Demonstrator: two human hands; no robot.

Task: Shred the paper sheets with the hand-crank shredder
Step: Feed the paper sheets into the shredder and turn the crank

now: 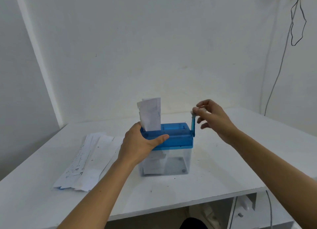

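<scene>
A hand-crank shredder with a blue top (178,136) and a clear bin (173,162) stands mid-table. A folded white paper sheet (151,115) sticks upright out of its slot at the left end. My left hand (142,143) clamps the blue top from the left, thumb across the front. My right hand (211,115) pinches the white knob of the blue crank (193,126), which points up at the shredder's right side. Shredded paper lies inside the bin.
A stack of long printed paper sheets (87,162) lies on the white table (223,174) left of the shredder. The wall stands close behind. Cables (298,23) hang at the right. The table's front edge runs under my forearms.
</scene>
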